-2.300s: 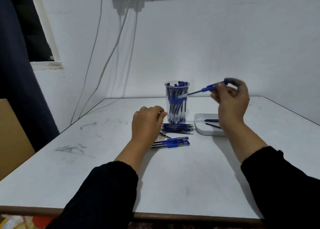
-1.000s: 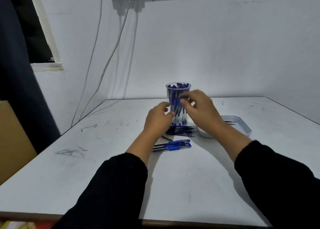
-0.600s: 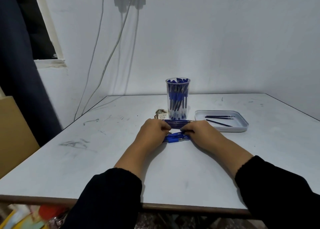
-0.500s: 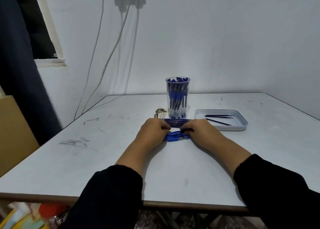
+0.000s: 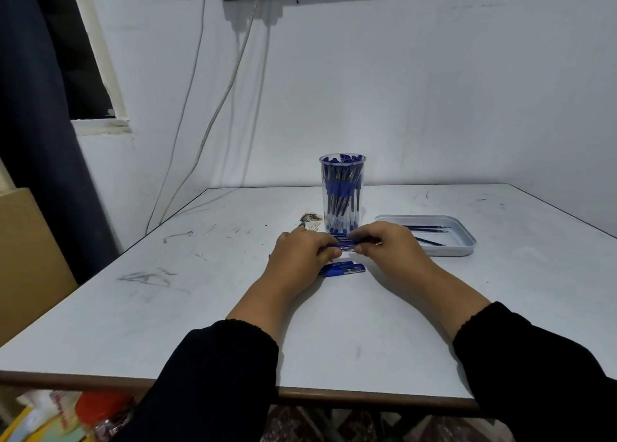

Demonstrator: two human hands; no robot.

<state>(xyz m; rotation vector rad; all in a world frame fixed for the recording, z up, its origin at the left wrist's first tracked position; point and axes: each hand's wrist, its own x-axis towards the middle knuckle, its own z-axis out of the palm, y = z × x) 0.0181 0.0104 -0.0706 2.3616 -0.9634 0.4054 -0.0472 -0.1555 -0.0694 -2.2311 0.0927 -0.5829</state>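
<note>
L hand (image 5: pixel 300 254) + R hand (image 5: pixel 390 246) have lifted pen (image 5: pixel 344 245) off desk (image 5: pixel 200 308)
Both now pinch its ends, just above spare pens (image 5: pixel 344 269), in front of cup (image 5: pixel 342 194); prob. next one to work on.

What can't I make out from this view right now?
Head view only.
1. Pen: both ends hidden by the left hand and right hand pinching it.
2. Loose pens: partly under the left hand; count unclear.
3. Scrap beside the cup: too small to identify.
</note>
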